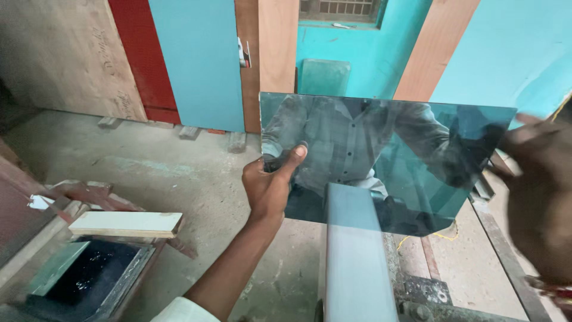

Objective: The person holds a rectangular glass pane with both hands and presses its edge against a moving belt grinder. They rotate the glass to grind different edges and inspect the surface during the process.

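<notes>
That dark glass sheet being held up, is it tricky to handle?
Probably. The tinted glass sheet stays flat between the left hand and right hand, so it looks stiff. Its glossy, reflective face suggests slipperiness. Thin bare edges hint it could chip or crack if knocked.

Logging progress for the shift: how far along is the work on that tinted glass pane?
Done: the tinted glass pane is lifted clear of the metal bench. In hand: the left hand pinches its left edge, and the blurred right hand supports the right side. Left: the pane is not set down anywhere; its edges look plain from here.
</notes>
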